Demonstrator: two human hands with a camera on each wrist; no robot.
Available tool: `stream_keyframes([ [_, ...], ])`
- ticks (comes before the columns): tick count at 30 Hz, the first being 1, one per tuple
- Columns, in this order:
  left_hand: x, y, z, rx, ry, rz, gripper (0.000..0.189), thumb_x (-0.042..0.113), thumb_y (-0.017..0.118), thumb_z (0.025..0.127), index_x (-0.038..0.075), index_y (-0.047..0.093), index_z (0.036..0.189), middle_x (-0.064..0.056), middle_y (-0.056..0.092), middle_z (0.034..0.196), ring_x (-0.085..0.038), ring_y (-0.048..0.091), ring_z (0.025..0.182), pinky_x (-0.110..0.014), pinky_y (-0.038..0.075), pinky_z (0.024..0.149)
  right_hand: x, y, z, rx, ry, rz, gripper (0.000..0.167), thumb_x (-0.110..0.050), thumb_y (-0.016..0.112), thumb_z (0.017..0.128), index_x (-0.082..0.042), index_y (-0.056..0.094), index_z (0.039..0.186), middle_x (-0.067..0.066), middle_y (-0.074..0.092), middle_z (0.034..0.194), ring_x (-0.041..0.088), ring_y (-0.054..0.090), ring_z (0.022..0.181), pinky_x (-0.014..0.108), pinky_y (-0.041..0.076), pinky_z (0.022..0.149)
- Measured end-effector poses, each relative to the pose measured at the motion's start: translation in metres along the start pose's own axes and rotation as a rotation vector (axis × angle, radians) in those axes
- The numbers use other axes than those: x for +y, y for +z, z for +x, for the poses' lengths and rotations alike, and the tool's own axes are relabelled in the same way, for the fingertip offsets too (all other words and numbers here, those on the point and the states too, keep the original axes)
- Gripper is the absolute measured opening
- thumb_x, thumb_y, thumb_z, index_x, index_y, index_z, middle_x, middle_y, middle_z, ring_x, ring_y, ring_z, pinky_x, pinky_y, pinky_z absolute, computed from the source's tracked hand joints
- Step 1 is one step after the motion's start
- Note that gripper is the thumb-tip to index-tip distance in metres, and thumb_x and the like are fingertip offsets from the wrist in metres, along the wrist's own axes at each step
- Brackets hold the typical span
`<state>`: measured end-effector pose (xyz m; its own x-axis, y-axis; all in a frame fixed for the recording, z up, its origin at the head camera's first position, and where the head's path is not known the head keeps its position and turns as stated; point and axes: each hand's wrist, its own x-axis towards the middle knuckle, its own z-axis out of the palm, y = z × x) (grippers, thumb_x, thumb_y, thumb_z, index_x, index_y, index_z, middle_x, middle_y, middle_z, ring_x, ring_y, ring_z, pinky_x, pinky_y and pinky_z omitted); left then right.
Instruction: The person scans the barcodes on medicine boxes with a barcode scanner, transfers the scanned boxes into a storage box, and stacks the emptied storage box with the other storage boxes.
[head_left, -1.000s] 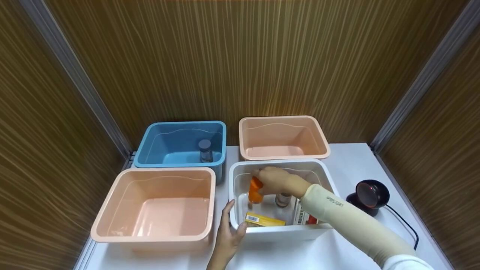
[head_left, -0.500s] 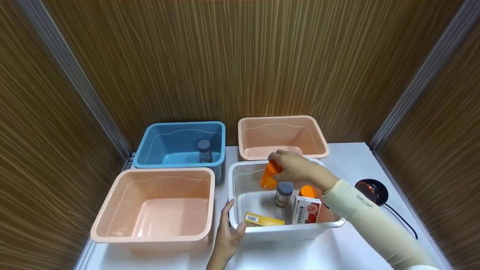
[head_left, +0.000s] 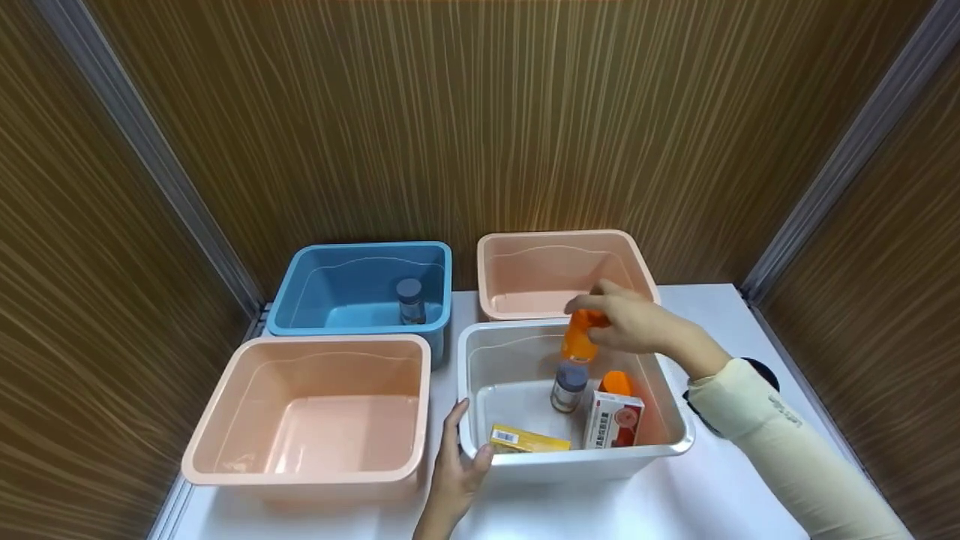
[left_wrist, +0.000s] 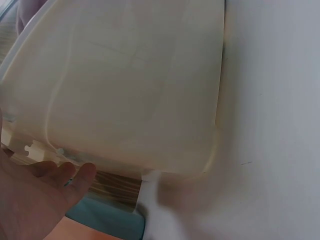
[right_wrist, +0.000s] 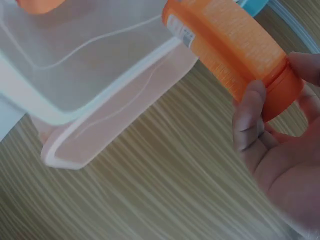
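In the head view my right hand [head_left: 630, 321] pinches an orange bottle [head_left: 577, 341] by its orange cap, above the back part of a white bin [head_left: 480, 360]. The right wrist view has the bottle [right_wrist: 225, 47] tilted, with a small white barcode label, thumb and fingertips around the cap. My left hand [head_left: 456, 469] touches the white bin's front left corner, fingers along the side, thumb at the front. Inside the bin are a grey-capped jar [head_left: 568, 388], a second orange cap [head_left: 616, 383], a white and red box [head_left: 613, 421] and a yellow box [head_left: 529, 439].
A blue bin [head_left: 360, 330] holding a grey-capped jar [head_left: 410, 301] stands at the back left. One peach bin [head_left: 300, 478] is front left, another [head_left: 555, 238] behind the white bin. A black corded device [head_left: 763, 371] is partly hidden behind the right sleeve.
My right hand has lifted the orange bottle out of the white bin's left part, moving it up and right. The jar, box and second cap came into sight. My left hand stayed put.
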<state>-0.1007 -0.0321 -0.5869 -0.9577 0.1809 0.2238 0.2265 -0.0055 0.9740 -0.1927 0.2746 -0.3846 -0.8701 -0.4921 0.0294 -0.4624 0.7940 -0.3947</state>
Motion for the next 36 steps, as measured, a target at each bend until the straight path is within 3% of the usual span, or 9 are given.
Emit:
stream_keyframes([
  [11,0.004,-0.001,-0.003,-0.013,-0.035,-0.006,0.074,0.022,0.067,0.093,0.011,0.030,0.155,-0.020,0.028,0.159,-0.034,0.043,0.132,-0.054,0.037,0.106,0.009,-0.026,-0.035,0.030,0.019,-0.085,0.005,-0.017,0.067,0.098,-0.018,0.066,0.103,0.004,0.054,0.099,0.020,0.054,0.078,0.037,0.049,0.069],
  [16,0.004,-0.001,-0.004,-0.016,-0.045,-0.010,0.073,0.019,0.066,0.093,0.012,0.029,0.155,-0.021,0.027,0.159,-0.037,0.040,0.135,-0.054,0.035,0.108,0.014,-0.037,-0.055,0.070,0.112,-0.105,0.014,-0.017,0.068,0.095,-0.015,0.067,0.109,0.006,0.057,0.101,0.021,0.056,0.080,0.039,0.050,0.070],
  [20,0.003,-0.002,-0.005,-0.011,-0.029,0.015,0.072,0.020,0.065,0.093,0.014,0.030,0.155,-0.021,0.027,0.159,-0.037,0.035,0.138,-0.060,0.031,0.109,0.019,-0.044,-0.073,0.105,0.198,-0.100,0.023,-0.017,0.067,0.094,-0.011,0.065,0.116,0.008,0.059,0.101,0.024,0.057,0.083,0.041,0.049,0.072],
  [26,0.003,-0.004,-0.005,-0.009,-0.040,-0.003,0.071,0.021,0.064,0.094,0.011,0.029,0.155,-0.021,0.027,0.159,-0.039,0.029,0.143,-0.061,0.023,0.112,0.026,-0.051,-0.100,0.101,0.309,-0.065,0.035,-0.016,0.065,0.094,-0.007,0.061,0.127,0.017,0.058,0.114,0.031,0.057,0.094,0.050,0.050,0.079],
  [32,0.003,-0.007,-0.007,0.002,-0.054,0.003,0.072,0.025,0.065,0.094,0.012,0.030,0.155,-0.019,0.027,0.159,-0.038,0.029,0.143,-0.062,0.022,0.113,0.039,-0.045,-0.118,0.086,0.385,-0.029,0.045,-0.015,0.069,0.089,-0.006,0.057,0.131,0.017,0.059,0.112,0.030,0.056,0.090,0.044,0.050,0.073],
  [36,0.003,-0.009,-0.007,0.011,-0.059,0.005,0.073,0.023,0.066,0.093,0.009,0.030,0.155,-0.019,0.029,0.158,-0.036,0.032,0.141,-0.061,0.024,0.112,0.049,-0.036,-0.123,0.074,0.393,-0.047,0.044,-0.017,0.071,0.089,-0.005,0.059,0.130,0.018,0.062,0.113,0.033,0.056,0.092,0.050,0.051,0.074],
])
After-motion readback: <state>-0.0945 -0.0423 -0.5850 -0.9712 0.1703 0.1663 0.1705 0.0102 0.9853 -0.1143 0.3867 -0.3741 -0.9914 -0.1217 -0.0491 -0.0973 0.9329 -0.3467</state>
